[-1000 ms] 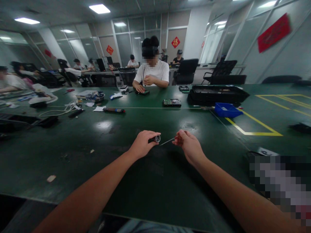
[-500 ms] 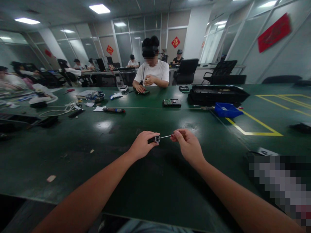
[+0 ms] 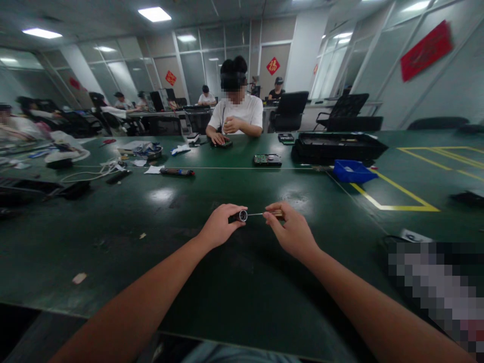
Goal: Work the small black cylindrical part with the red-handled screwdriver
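My left hand [image 3: 219, 224] is closed around a short black cylinder [image 3: 234, 218], perhaps a flashlight, whose silver-rimmed round end [image 3: 243, 216] points to the right. Between the thumb and fingers of my right hand [image 3: 289, 224] is a screwdriver [image 3: 279, 214] with a light brownish handle. Its thin metal shaft [image 3: 255, 214] runs left to the cylinder's ringed end. Whether the tip touches the rim or goes inside is too small to tell. Both hands are above the dark green table [image 3: 227, 292].
Across the table, a person [image 3: 242, 111] handles a small dark device. A hard drive [image 3: 267, 160], a blue bin [image 3: 353, 172] and a black tray [image 3: 338, 147] are beyond my hands. Further left lie an electric screwdriver [image 3: 177, 172], a white cable [image 3: 94, 174] and assorted parts.
My right hand has turned slightly, so more of the screwdriver's handle shows and its shaft looks more level. My left hand with the cylinder has shifted slightly left.
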{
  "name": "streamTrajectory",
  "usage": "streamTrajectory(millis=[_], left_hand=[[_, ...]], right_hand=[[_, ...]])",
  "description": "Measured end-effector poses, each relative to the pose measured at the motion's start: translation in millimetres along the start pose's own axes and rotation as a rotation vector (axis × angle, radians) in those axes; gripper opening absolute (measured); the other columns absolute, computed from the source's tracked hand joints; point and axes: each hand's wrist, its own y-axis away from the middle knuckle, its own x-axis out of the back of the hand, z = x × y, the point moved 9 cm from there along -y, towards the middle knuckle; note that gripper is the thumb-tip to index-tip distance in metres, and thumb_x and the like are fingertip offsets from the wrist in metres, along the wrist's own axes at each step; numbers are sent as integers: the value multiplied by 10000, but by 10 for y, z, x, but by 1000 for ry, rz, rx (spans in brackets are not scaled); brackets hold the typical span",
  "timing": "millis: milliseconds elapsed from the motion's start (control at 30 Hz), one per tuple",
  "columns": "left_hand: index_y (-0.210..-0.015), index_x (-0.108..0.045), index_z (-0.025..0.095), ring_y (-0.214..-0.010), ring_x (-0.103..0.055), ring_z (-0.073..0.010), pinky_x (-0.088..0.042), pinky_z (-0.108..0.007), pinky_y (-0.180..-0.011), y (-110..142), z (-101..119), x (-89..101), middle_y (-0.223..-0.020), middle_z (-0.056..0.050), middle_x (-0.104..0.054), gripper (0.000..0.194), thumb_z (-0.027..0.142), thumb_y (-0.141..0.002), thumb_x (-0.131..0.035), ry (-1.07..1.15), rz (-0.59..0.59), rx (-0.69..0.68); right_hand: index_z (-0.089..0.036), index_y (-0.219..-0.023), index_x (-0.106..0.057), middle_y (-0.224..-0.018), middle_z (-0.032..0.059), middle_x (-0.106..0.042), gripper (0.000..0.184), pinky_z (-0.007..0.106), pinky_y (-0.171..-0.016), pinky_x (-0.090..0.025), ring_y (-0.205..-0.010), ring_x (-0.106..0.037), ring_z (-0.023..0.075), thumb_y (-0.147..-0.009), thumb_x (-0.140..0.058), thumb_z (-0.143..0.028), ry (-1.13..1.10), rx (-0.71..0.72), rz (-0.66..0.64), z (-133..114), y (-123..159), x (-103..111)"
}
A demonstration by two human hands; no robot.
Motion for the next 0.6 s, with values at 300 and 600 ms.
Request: streamTrajectory(millis=[300,600], left_hand=[[-1203,-688,249,-1132,-615,-238,-453,-422,-1023,0,-7,2,-1198,-43,-700,381,181,-830,-729,-2,0,5],[-1205,-688,247,-1119,-618,-235,-458,-422,-1014,8,-5,-27,-1189,-42,-701,379,181,-834,-725,7,-13,-10]], right_hand=[[-220,-973,-697,-609,-3,-676,369,322,-638,-479,-610,-676,193,-1015,-401,-436,81,-40,-67,-8,-14,-14],[-212,-1159,-621,-853,43,-724,266,322,-672,-482,-761,-684,207,-979,-484,-352,48,47,-103,-105,28,-59]])
